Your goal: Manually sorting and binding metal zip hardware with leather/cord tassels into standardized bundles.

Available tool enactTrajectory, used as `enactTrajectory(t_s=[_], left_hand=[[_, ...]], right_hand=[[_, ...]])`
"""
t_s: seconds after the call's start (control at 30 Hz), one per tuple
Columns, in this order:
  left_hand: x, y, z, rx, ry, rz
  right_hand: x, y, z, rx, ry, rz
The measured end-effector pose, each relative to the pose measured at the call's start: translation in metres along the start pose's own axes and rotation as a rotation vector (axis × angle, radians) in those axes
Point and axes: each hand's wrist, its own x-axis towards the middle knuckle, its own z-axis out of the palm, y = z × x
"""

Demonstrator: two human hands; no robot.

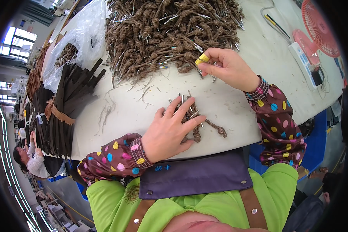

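My left hand [172,129] lies with spread fingers over a small bunch of knotted brown cords [220,131] with shiny metal tips, on the white table. Its palm hides part of the bunch. Farther up and to the right, my right hand [230,67] is closed in a pinch at the edge of the large pile. Between its fingertips shows a small yellow piece [202,58] with a thin dark length beside it; what exactly it is I cannot make out. The large pile of knotted brown cords [162,34], also metal-tipped, lies just beyond.
Dark flat strips [67,100] tied in bundles lie at the left, beside a clear plastic bag [83,33]. A pink fan [321,27], a white power strip [302,63] and cables occupy the right side. Loose threads lie on the table [131,120]. Another person [36,156] sits far left.
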Motion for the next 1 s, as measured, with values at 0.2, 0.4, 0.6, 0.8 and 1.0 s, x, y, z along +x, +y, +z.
enactTrajectory(t_s=[0.2,0.4,0.6,0.8,1.0], left_hand=[[-0.001,-0.014,0.006,-0.021,0.139,-0.046],[0.002,-0.020,0.015,-0.028,0.193,0.003],[-0.003,-0.025,0.021,-0.076,0.298,0.041],[-0.013,-0.031,0.001,-0.231,0.112,0.006],[-0.015,-0.026,0.011,-0.034,0.093,-0.039]], right_hand=[[0.001,-0.001,0.006,-0.202,-0.022,0.020],[-0.003,0.015,0.029,-0.332,-0.120,-0.220],[-0.006,0.016,0.044,-0.512,-0.314,-0.226],[-0.008,0.010,0.010,-0.609,-0.119,-0.197],[-0.006,0.017,-0.001,-0.588,-0.052,-0.222]])
